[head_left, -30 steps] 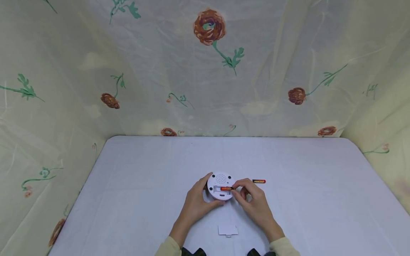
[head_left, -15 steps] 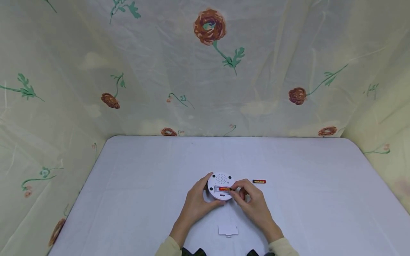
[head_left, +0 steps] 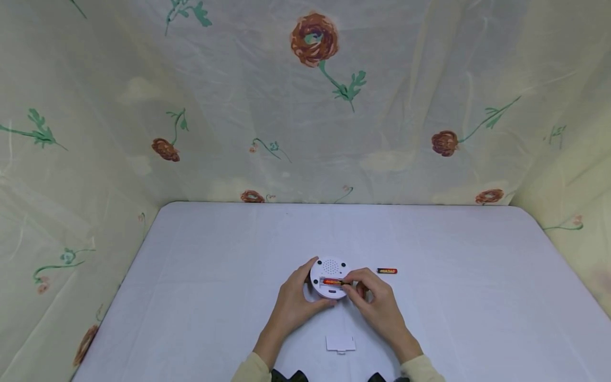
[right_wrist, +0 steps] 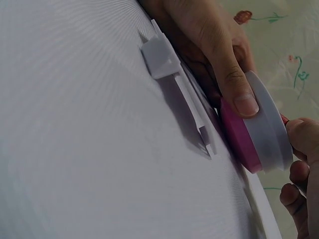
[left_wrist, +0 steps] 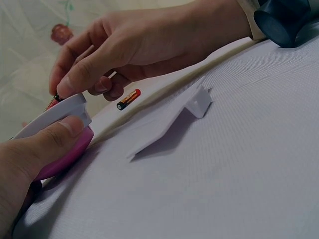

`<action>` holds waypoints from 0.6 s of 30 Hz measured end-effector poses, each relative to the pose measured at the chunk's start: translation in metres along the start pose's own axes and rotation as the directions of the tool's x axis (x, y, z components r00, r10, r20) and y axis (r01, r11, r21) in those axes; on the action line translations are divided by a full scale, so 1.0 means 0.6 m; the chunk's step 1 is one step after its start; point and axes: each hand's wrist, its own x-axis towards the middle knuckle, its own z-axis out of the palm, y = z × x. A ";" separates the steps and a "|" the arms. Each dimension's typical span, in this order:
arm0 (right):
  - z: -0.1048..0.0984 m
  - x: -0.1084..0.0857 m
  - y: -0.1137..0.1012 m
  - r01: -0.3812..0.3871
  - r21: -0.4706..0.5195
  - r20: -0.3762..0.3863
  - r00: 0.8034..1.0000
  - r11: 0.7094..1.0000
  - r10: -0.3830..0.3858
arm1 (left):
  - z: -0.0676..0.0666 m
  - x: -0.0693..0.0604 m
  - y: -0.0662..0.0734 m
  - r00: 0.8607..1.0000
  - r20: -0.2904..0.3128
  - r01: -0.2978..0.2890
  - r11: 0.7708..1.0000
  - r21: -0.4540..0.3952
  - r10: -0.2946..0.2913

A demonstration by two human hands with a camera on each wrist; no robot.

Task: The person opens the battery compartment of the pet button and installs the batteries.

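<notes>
My left hand (head_left: 292,301) grips a round white device (head_left: 329,266) by its left side, thumb at the near edge. Its underside faces up, showing speaker holes, dark feet and an uncovered battery compartment; in the right wrist view the pink part (right_wrist: 239,137) of its body shows. Between thumb and fingertips, my right hand (head_left: 376,300) pinches the dark right end of a red and black battery (head_left: 332,281), which lies along the compartment. How far it is seated, I cannot tell. A second battery (head_left: 387,270) rests on the table beyond the right hand.
A white battery cover (head_left: 341,344) with a small tab lies on the table between the forearms, near the front. The white-covered table (head_left: 229,239) meets a hanging floral cloth (head_left: 215,106) at the back and sides.
The pinched battery has shifted slightly left within the compartment, and the right fingertips have moved with it. The left hand keeps its grip; the loose battery and cover lie where they were.
</notes>
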 end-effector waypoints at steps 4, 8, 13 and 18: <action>0.000 0.000 0.000 -0.003 0.002 -0.001 1.000 1.000 0.003 | 0.000 0.001 -0.001 1.000 -0.002 -0.002 1.000 0.003 0.002; 0.004 -0.003 0.009 0.001 0.007 -0.010 1.000 1.000 -0.001 | 0.001 0.001 -0.002 1.000 0.001 0.002 1.000 0.004 -0.002; 0.015 -0.018 0.051 -0.013 0.000 -0.038 0.999 1.000 0.013 | 0.002 0.001 -0.002 1.000 0.005 0.007 1.000 0.003 -0.007; 0.020 -0.021 0.060 0.005 0.003 -0.075 0.997 1.000 -0.005 | 0.002 0.001 -0.002 1.000 0.007 0.011 1.000 0.001 -0.011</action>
